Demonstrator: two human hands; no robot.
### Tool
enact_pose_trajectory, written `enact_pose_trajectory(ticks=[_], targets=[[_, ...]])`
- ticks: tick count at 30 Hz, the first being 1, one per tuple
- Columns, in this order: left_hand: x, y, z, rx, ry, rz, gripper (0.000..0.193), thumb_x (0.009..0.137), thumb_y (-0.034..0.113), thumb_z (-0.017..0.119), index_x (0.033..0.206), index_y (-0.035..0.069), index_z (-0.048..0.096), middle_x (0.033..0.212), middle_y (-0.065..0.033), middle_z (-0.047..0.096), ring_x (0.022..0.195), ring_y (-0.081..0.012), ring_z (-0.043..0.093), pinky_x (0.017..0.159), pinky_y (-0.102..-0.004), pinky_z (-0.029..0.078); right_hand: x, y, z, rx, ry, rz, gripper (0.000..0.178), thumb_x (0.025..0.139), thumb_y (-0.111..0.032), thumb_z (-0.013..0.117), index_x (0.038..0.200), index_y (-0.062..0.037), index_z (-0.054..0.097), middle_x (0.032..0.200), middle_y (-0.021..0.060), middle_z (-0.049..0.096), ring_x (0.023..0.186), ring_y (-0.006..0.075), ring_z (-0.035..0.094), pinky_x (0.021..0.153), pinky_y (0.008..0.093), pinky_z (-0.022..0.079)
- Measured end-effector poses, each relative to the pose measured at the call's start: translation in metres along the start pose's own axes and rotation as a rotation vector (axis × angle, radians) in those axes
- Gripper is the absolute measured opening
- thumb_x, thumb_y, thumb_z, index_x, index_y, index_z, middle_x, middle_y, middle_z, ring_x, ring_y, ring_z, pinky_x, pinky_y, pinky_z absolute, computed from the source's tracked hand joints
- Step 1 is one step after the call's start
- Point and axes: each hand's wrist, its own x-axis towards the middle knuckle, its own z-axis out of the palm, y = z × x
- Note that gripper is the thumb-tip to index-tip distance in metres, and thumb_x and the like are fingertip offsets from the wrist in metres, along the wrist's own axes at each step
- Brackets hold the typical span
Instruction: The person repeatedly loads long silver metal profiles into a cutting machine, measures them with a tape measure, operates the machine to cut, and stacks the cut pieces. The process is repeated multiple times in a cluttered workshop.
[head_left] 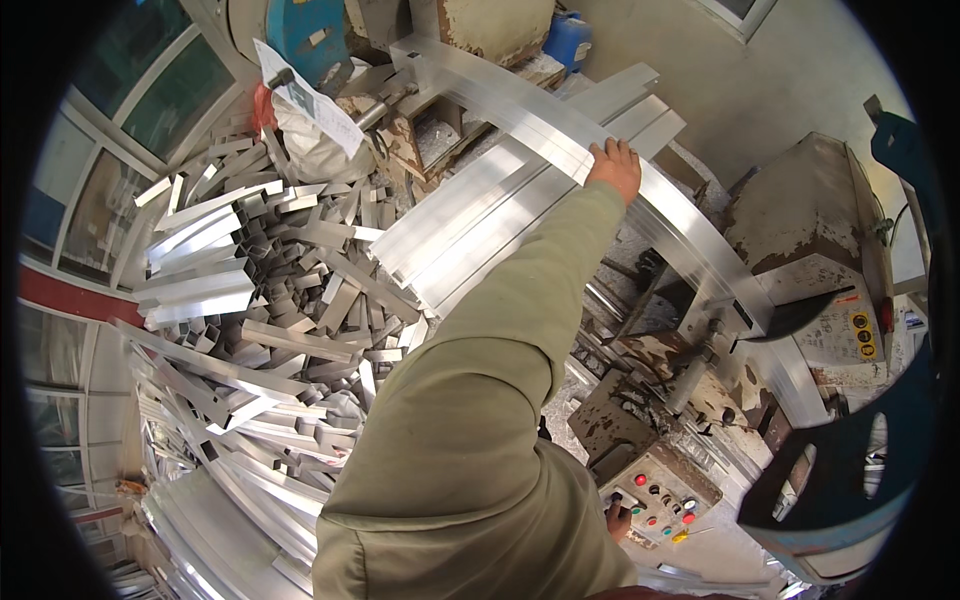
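My left arm, in an olive sleeve, reaches across the view. Its hand (614, 170) is closed over the edge of a long silvery aluminium profile (560, 130). This profile runs from the upper left down to the right, where its end lies beside a dark curved blade-like part (800, 316) of a machine. Beneath it lie several flat aluminium profiles (470, 225), side by side at a slant. My right hand (619, 520) is at the left edge of a control panel (665, 500) with coloured buttons, close to a black knob. My left sleeve hides most of this hand, so its grip is unclear.
A heap of short aluminium offcuts (310, 290) fills the left, with longer profiles (220, 530) below it. A worn machine housing (800, 220) stands at right, beside a dark blue slotted guard (850, 480). At the back are a blue canister (568, 42) and a paper sheet (310, 100).
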Motion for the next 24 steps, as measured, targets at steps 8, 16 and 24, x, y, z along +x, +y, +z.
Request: enact_pose_trajectory(ticks=[8, 16, 24], targets=[[0.003, -0.011, -0.002, 0.011, -0.002, 0.046, 0.053, 0.108, 0.024, 0.056, 0.155, -0.001, 0.059, 0.161, -0.0233, 0.057, 0.144, -0.0463, 0.054, 0.108, -0.0724, 0.048, -0.010, 0.081, 0.071, -0.200, -0.157, -0.048, 0.047, 0.104, -0.042, 0.075, 0.094, 0.0033, 0.068, 0.081, 0.0226, 0.073, 0.072, 0.0396, 0.070, 0.070, 0.0534, 0.053], [0.015, -0.044, -0.006, -0.068, -0.033, 0.243, 0.034, 0.101, 0.023, 0.060, 0.129, 0.005, 0.069, 0.121, -0.0093, 0.069, 0.111, -0.0238, 0.067, 0.081, -0.0395, 0.056, -0.051, -0.121, 0.095, -0.061, -0.223, 0.103, 0.042, 0.102, -0.042, 0.076, 0.104, -0.0004, 0.075, 0.091, 0.0253, 0.078, 0.089, 0.0423, 0.078, 0.078, 0.0530, 0.060], [0.035, -0.106, -0.057, -0.196, -0.155, 0.582, 0.101, 0.079, 0.045, 0.097, 0.165, 0.022, 0.050, 0.163, -0.0110, 0.053, 0.147, -0.0302, 0.051, 0.120, -0.0675, 0.038, -0.057, -0.214, 0.085, -0.021, -0.055, 0.012, 0.038, 0.101, -0.037, 0.076, 0.109, -0.0006, 0.072, 0.103, 0.0275, 0.077, 0.100, 0.0493, 0.074, 0.085, 0.0541, 0.059]])
